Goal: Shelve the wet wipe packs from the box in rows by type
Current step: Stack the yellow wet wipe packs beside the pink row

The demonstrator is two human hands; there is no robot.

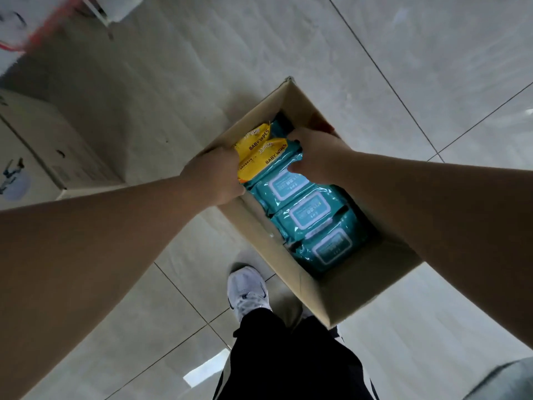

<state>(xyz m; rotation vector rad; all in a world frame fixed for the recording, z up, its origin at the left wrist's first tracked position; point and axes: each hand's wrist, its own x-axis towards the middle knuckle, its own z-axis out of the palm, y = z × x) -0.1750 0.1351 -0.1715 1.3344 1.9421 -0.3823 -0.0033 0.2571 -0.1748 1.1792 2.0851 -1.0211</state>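
Wet wipe packs | yellow plastic packs [261, 153], teal plastic packs [308, 215] crowd brown cardboard box [360, 287]; shelving seemingly mostly ahead | left hand [215, 176] fingers grip yellow, right hand [317, 154] fingers pinch teal

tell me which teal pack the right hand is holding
The teal pack against the yellow packs; the right hand grips it, the three nearer ones lie label-up.

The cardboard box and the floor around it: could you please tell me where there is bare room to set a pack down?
Bare tile floor lies right of the cardboard box, and between it and the carton on the left. The box's far end is crowded: left hand holding the yellow packs, right hand gripping a teal pack.
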